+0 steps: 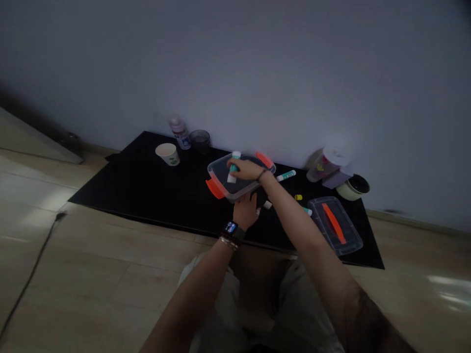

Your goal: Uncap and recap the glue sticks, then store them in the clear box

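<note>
Got a black sheet [121,186] spread flat on a wood-look tile floor [73,279], and there's a fair bit sitting on it. Toward the back are a paper cup [168,154], a plastic bottle [180,133] and a dark glass [199,141], with a clear box [217,172] with orange clips mid-sheet. Off to the right there's a green-capped marker [286,175], a tiny yellow cap [298,197] and a clear lid [334,225] with an orange handle

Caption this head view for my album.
Right hand holds a glue stick over a clear box with orange clips.
</note>
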A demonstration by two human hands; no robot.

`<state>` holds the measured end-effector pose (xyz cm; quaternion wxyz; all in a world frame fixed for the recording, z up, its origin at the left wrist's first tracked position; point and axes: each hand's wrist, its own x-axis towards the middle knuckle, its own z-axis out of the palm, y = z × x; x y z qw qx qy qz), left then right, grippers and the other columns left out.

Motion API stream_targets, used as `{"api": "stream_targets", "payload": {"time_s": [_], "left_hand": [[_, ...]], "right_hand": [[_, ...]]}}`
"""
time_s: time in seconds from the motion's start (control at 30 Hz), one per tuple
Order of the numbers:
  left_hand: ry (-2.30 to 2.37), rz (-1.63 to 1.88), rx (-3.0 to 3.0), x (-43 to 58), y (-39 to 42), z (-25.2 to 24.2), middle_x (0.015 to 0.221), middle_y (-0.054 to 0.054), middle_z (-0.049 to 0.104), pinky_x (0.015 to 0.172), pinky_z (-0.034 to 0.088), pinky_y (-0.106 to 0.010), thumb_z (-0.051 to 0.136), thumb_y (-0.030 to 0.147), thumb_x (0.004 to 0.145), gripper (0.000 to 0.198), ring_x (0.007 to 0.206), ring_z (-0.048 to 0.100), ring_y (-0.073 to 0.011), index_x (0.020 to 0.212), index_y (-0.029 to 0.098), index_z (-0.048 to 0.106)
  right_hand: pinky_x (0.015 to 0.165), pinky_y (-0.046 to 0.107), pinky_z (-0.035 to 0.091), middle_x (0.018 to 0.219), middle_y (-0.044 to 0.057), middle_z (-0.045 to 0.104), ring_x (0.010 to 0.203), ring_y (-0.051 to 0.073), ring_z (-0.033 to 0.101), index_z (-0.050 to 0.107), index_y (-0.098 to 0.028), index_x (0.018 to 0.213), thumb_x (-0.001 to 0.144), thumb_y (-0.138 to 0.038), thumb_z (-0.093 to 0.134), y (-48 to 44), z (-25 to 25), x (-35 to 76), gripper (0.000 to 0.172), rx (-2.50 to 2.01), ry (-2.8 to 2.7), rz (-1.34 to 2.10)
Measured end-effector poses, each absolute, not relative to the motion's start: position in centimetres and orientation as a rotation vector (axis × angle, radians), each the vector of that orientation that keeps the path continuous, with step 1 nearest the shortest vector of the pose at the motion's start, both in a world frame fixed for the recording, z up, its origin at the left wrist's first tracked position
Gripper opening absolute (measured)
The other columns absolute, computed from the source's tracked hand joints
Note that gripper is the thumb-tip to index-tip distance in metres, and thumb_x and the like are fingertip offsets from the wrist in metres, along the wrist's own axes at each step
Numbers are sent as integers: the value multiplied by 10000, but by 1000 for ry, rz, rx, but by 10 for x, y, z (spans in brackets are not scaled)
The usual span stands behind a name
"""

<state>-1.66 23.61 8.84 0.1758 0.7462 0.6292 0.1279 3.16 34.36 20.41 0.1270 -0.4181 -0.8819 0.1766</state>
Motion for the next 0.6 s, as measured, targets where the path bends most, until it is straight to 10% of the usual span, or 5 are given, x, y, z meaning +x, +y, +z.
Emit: {"api": "stream_targets", "payload": {"time_s": [0.23, 0.6], "left_hand": [[1284, 838, 1510, -15, 237, 86, 1433, -223, 512, 1021, 502, -418, 695, 343, 882, 744, 1269, 573, -281, 1496, 131, 332], [954, 542, 1486, 22, 204, 78, 849, -22, 610, 631, 470, -259, 640, 512, 874, 488, 668, 539, -121, 1163, 124, 584]], "right_hand": [[1012, 381, 485, 1309, 136, 624, 1142, 215, 615, 461, -139, 1427, 887, -47, 423, 281, 199, 162, 549, -1204, -2347, 491], [919, 346, 535, 1205, 127, 684, 1084, 213, 664, 455, -175, 1462, 923, -50, 450, 182, 118, 217, 553, -1433, -2506, 496]]}}
